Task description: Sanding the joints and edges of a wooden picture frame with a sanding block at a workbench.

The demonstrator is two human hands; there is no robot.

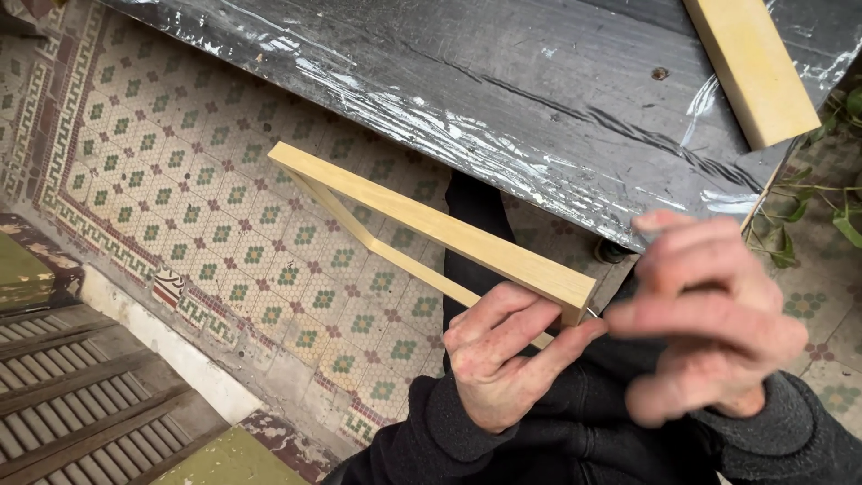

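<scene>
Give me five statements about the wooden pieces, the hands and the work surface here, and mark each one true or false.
1. The left hand grips the near end of the joined pale wooden strips. True.
2. The right hand is pressed flat on the black work surface. False: it is raised beside the strips' near end, blurred, not on the surface.
3. A separate pale wooden block lies on the black surface. True.
4. The floor under the strips is bare concrete. False: it is patterned mosaic tile.
5. The two strips meet at a corner at their far end. True.
</scene>
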